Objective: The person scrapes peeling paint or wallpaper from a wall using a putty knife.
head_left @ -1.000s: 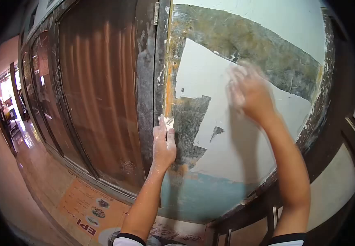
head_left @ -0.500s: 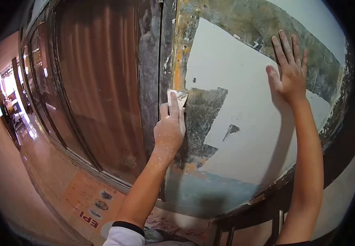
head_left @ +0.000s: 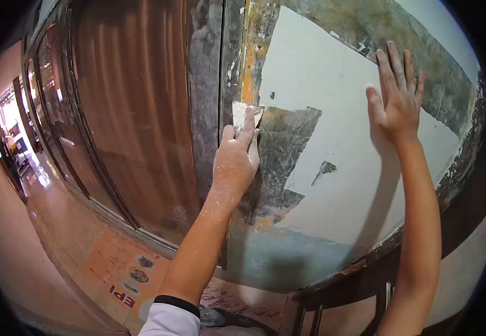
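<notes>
My left hand [head_left: 235,159] is closed around a scraper [head_left: 244,116], its index finger stretched along the blade. White powder coats the fingers and speckles the forearm. The blade, smeared white, lies against the left border of the wall, just below an orange-yellow strip [head_left: 249,75]; its handle is hidden in my hand. Farther right, my right hand [head_left: 400,103] rests with spread fingers on the wall, holding nothing. Its palm covers part of a large white patch [head_left: 316,73], while the fingertips reach onto the grey-green bare surface [head_left: 360,22].
Left of the wall stands a dark wooden frame [head_left: 205,84] beside a brown panel [head_left: 133,101]. Printed cardboard [head_left: 122,269] lies on the floor below. A dark rail [head_left: 377,291] runs along the lower right. A corridor leads to a bright opening at far left.
The view has shifted, so the wall sits higher in it. My left hand and the scraper appear slightly higher, still at the wall's left border. My right hand stays flat on the wall.
</notes>
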{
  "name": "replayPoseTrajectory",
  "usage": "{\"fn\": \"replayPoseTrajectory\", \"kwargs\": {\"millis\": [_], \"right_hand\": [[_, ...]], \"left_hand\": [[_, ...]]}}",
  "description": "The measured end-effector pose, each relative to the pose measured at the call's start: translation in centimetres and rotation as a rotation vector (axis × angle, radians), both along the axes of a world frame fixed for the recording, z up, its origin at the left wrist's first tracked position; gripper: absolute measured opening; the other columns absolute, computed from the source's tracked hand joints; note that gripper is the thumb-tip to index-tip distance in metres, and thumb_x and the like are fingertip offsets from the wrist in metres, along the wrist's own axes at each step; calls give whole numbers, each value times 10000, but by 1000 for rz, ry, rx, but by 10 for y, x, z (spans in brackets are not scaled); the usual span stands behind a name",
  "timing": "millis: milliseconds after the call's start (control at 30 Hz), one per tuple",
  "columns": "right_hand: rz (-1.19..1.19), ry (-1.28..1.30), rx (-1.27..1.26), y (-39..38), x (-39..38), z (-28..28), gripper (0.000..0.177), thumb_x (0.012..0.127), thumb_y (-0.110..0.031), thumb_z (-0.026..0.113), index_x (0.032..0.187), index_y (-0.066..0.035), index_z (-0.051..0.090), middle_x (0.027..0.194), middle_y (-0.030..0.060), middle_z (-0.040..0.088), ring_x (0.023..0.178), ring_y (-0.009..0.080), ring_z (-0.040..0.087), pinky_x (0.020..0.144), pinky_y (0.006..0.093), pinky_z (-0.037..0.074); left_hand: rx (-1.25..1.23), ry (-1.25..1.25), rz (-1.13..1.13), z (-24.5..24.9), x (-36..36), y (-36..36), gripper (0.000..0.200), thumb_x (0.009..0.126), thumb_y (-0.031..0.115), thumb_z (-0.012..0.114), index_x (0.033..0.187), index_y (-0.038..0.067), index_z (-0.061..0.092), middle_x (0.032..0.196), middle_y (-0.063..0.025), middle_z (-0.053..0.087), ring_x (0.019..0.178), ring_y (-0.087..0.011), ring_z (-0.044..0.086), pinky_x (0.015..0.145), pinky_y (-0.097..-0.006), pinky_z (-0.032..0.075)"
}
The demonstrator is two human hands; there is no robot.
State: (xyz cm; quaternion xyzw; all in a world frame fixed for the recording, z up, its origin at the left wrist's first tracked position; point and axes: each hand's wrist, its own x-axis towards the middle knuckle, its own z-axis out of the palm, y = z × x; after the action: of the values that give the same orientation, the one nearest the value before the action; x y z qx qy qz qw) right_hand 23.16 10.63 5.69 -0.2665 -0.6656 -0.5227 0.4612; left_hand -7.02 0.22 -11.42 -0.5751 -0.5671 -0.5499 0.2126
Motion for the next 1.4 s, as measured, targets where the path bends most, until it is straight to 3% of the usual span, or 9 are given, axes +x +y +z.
{"fn": "replayPoseTrajectory", "kwargs": {"millis": [200, 367, 433, 567, 700, 867, 967, 1233, 1400], "right_hand": [[33, 6, 14, 5, 2, -4, 672, 940, -476, 628, 1580, -349, 465, 1699, -61, 358, 1592, 260, 253, 1283, 587, 118], [66, 29, 32, 7, 3, -4, 647, 935, -502, 646, 1550, -367, 497, 1686, -85, 376, 1579, 236, 285, 1294, 555, 142], [63, 35, 27, 7, 4, -4, 639, 935, -504, 646, 1543, -373, 503, 1682, -90, 381, 1577, 232, 289, 1294, 553, 144], [80, 60, 24, 6, 2, -5, 622, 930, -505, 648, 1526, -387, 518, 1672, -104, 396, 1573, 220, 298, 1298, 545, 146], [47, 57, 19, 8, 3, -6, 620, 925, -499, 658, 1520, -384, 526, 1668, -103, 402, 1572, 219, 300, 1301, 536, 145], [65, 65, 21, 7, 3, -6, 610, 932, -502, 655, 1516, -380, 531, 1669, -103, 399, 1569, 218, 306, 1300, 532, 149], [69, 59, 22, 6, 3, -6, 614, 929, -507, 663, 1514, -379, 532, 1669, -100, 400, 1567, 216, 307, 1299, 535, 152], [78, 60, 21, 5, 4, -5, 599, 922, -498, 675, 1494, -373, 551, 1658, -92, 419, 1564, 219, 314, 1296, 543, 159], [81, 68, 25, 6, 3, -6, 599, 908, -497, 675, 1482, -364, 567, 1656, -88, 424, 1559, 225, 326, 1293, 539, 164]], "left_hand": [[70, -10, -35, -9, -3, -5, 526, 985, 52, 681, 1495, 148, 590, 820, -167, 490, 688, -312, 537, 667, -404, 485], [122, 41, -24, 9, -7, 0, 507, 988, 72, 687, 1482, 146, 601, 815, -167, 496, 672, -317, 533, 657, -410, 480], [29, -24, -47, 24, -3, -12, 510, 974, 51, 698, 1469, 132, 609, 815, -172, 499, 675, -319, 539, 657, -405, 482], [28, 1, -45, 2, -5, -8, 480, 984, 56, 684, 1456, 119, 619, 817, -179, 501, 696, -325, 546, 666, -415, 481], [35, 3, -51, 31, -3, -12, 461, 999, 84, 671, 1456, 113, 616, 819, -185, 500, 708, -327, 551, 675, -408, 471], [-5, -25, -22, 16, -3, -12, 458, 1001, 84, 668, 1455, 124, 620, 790, -169, 487, 691, -305, 529, 674, -398, 469], [101, 14, -53, 27, -6, -3, 454, 999, 83, 668, 1449, 124, 626, 785, -169, 487, 686, -304, 529, 674, -392, 471], [19, -27, -52, 29, -4, -11, 438, 1007, 116, 661, 1444, 128, 633, 797, -187, 515, 693, -334, 544, 681, -420, 472], [55, -4, -28, 54, -4, -11, 440, 1003, 111, 666, 1441, 117, 632, 790, -192, 509, 709, -335, 552, 691, -424, 467]]}}
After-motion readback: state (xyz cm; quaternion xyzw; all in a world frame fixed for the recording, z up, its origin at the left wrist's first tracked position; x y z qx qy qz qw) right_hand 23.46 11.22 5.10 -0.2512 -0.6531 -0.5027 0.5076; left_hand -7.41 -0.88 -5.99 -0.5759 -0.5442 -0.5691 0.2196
